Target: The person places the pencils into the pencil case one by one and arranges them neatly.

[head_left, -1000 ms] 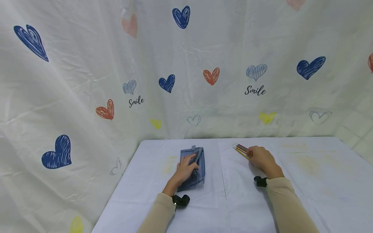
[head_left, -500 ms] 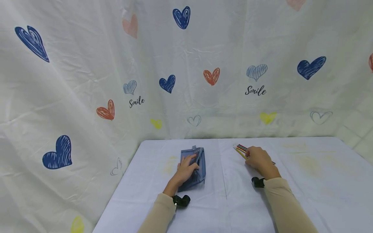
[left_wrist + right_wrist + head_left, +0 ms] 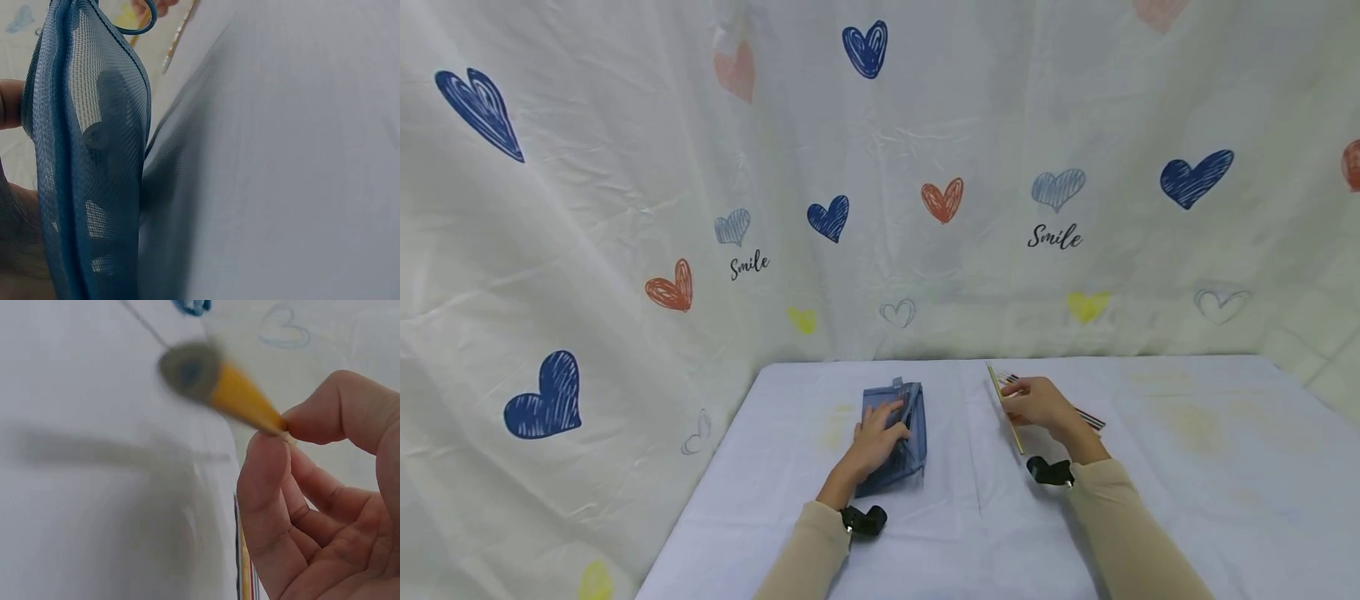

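Note:
A blue mesh zip pencil case (image 3: 917, 412) lies on the table at centre-left. My left hand (image 3: 874, 440) rests over it with fingers spread along its top; the left wrist view shows the mesh side (image 3: 115, 169) close up, the fingers partly hidden behind it. My right hand (image 3: 1037, 403) pinches a yellow pencil (image 3: 1015, 433) between thumb and fingertips, tilted above the cloth. Its blunt end (image 3: 190, 372) faces the right wrist camera. Under that hand, several other pencils (image 3: 1090, 418) lie on the cloth, partly covered by it.
White cloth covers the table (image 3: 925, 550). Behind it hangs a pale curtain (image 3: 985, 275) printed with hearts. A blue loop (image 3: 147, 19) sticks out from the case's end. Dark wrist cameras (image 3: 1051, 471) sit on both wrists.
My right hand has drawn the yellow pencil out of the bunch and moved slightly left with it, leaving the other pencils lying. The left hand and pencil case have stayed put.

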A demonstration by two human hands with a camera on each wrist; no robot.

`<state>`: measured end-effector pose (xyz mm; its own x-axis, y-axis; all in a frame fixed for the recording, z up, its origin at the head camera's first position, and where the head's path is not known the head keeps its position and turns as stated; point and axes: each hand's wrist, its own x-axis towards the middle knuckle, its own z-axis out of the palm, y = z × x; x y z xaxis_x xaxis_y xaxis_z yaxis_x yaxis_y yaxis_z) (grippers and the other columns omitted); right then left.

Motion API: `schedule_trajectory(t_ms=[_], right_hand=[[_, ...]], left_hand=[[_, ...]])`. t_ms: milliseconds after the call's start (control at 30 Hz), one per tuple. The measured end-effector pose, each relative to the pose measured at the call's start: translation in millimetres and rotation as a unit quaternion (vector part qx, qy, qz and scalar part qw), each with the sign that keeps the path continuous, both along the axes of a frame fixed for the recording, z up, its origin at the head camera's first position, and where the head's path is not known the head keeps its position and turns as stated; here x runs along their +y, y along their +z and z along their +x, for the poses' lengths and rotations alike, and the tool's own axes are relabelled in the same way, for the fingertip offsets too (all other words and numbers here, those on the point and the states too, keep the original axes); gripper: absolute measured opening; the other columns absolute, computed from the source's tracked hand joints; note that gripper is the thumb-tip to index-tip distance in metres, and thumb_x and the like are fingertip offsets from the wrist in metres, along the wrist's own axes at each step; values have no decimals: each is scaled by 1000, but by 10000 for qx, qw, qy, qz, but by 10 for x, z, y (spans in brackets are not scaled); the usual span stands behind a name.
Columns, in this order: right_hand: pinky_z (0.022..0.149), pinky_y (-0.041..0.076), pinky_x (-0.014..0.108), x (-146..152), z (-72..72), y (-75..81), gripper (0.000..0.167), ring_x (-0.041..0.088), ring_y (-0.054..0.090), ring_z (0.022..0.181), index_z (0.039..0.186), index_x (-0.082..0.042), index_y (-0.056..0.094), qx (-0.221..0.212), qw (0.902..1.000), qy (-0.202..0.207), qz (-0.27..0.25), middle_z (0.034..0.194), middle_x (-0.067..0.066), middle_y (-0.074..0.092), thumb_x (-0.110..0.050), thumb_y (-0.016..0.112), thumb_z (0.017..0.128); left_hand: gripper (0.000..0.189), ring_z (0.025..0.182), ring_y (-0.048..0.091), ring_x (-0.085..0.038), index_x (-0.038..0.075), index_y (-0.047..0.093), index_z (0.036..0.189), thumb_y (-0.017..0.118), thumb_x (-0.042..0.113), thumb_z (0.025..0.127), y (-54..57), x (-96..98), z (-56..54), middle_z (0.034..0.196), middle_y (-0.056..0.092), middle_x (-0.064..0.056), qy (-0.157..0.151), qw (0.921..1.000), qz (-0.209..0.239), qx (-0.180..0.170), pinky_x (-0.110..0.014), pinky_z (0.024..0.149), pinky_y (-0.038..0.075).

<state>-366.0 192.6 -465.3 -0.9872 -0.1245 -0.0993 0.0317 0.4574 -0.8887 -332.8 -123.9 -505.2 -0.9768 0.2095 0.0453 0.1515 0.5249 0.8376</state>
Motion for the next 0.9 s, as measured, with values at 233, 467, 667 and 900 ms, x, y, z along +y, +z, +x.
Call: schedule_trajectory(t_ms=[233, 467, 667, 900], right_hand=[[67, 59, 27, -267, -2, -35, 45, 11, 64, 73, 131, 14, 55, -377, 9950, 103, -916, 90, 7, 67, -6, 65, 92], [65, 58, 26, -522, 43, -75, 42, 12, 63, 72, 129, 14, 54, -517, 9910, 374, -1178, 88, 7, 66, -3, 64, 91], [68, 57, 27, -666, 80, -95, 41, 14, 64, 75, 126, 6, 60, -668, 9930, 537, -816, 92, 8, 67, -8, 65, 88], [66, 55, 25, -806, 113, -131, 42, 13, 63, 76, 124, 4, 63, -847, 9905, 732, -802, 88, 5, 68, -8, 67, 84]], left_hand=[[72, 160, 1, -43, 22, 46, 155, 55, 41, 86, 0, -29, 7, 169, 27, -16, -18, 10000, -41, -20, -67, 124, -4], [72, 160, 1, -43, 21, 47, 154, 55, 41, 86, 18, -20, 14, 169, 26, -17, 2, 10000, -31, -25, -68, 123, -4], [70, 160, 2, -44, 20, 48, 154, 56, 39, 86, 32, 0, 27, 169, 27, -17, 40, 10000, -35, -29, -68, 123, -4], [71, 159, 2, -47, 17, 47, 154, 56, 39, 86, 49, 19, 36, 168, 26, -21, 2, 10000, -8, 0, -69, 123, -4]])
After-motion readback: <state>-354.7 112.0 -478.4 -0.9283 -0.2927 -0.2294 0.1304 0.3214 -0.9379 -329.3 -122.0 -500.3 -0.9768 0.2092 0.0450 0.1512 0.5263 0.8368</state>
